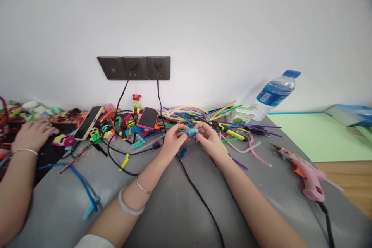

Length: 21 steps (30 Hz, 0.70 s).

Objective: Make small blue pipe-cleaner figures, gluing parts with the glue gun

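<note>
My left hand (172,140) and my right hand (208,136) meet over the grey table (174,209), fingers pinched together on a small blue pipe-cleaner piece (190,132) held between them. A short blue piece (183,153) lies on the table just below my hands. A black cable (200,197) runs under my wrists toward the front edge. Behind my hands lies a heap of coloured pipe cleaners (192,114).
Another person's hand (33,133) rests at the far left by a gold phone (88,122). A pink-cased phone (148,118) charges from the wall sockets (134,68). A pink glue gun (305,172) lies at right, near a water bottle (273,95) and green mat (316,133).
</note>
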Tool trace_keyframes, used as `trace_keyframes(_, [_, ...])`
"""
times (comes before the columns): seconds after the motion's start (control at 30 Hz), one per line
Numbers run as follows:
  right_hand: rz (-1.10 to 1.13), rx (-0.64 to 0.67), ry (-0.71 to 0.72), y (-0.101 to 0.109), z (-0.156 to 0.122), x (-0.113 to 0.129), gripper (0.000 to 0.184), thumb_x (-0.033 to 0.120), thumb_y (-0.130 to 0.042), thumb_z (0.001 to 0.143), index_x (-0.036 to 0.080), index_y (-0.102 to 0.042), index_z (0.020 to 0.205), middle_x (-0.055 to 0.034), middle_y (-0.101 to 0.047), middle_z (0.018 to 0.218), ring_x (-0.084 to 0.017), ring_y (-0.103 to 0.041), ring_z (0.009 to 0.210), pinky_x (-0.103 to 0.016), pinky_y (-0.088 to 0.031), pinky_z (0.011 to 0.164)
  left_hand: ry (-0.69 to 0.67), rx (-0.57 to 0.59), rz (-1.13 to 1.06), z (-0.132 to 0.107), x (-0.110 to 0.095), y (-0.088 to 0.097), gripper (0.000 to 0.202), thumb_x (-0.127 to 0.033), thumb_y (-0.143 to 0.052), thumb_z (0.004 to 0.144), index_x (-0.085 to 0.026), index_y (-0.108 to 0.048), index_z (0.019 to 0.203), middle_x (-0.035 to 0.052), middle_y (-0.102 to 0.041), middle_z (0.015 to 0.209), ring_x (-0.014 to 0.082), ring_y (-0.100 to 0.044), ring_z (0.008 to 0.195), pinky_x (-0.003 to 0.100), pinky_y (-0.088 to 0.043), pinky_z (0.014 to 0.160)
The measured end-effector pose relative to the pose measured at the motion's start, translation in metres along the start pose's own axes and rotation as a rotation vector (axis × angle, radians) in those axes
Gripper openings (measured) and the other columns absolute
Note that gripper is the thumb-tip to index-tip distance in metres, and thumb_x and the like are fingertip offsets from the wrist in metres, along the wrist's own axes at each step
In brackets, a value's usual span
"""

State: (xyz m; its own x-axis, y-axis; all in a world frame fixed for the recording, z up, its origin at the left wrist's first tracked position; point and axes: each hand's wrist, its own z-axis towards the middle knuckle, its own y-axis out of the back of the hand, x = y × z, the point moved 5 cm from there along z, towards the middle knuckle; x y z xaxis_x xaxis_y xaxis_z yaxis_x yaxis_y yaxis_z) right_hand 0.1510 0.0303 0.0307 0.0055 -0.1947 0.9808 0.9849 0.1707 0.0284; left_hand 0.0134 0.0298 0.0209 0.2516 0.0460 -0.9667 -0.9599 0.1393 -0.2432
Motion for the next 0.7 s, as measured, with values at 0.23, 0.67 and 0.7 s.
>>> trace_keyframes(0.23, [0.009, 0.046, -0.044, -0.0013, -0.0006, 0.0022, 0.016, 0.033, -0.059, 0.078, 0.023, -0.052, 0.089, 0.0016, -0.056, 0.075, -0.012, -0.051, 0.060, -0.025, -0.042, 0.054, 0.024, -0.020, -0.058, 0.0008, 0.0011, 0.0017, 0.015, -0.021, -0.068, 0.070, -0.016, -0.064, 0.084, 0.0018, -0.063, 0.087, 0.0126, -0.063, 0.076, 0.025, -0.057, 0.070])
trace_keyframes(0.67, [0.042, 0.047, -0.055, 0.0001, -0.0003, 0.0033, 0.017, 0.032, -0.063, 0.076, 0.022, -0.053, 0.086, 0.0015, -0.059, 0.072, -0.013, -0.055, 0.062, -0.024, -0.042, 0.054, -0.005, -0.002, -0.039, 0.0017, 0.0008, 0.0021, 0.015, -0.022, -0.070, 0.070, -0.016, -0.064, 0.083, 0.0019, -0.062, 0.086, 0.0126, -0.063, 0.076, 0.026, -0.058, 0.070])
trace_keyframes(0.7, [0.038, 0.048, -0.057, 0.0004, 0.0001, 0.0028, 0.017, 0.032, -0.063, 0.076, 0.022, -0.054, 0.086, 0.0016, -0.058, 0.071, -0.013, -0.055, 0.062, -0.025, -0.042, 0.054, -0.007, 0.001, -0.039, 0.0019, 0.0010, 0.0022, 0.015, -0.022, -0.070, 0.070, -0.016, -0.064, 0.083, 0.0020, -0.062, 0.086, 0.0126, -0.063, 0.075, 0.026, -0.058, 0.070])
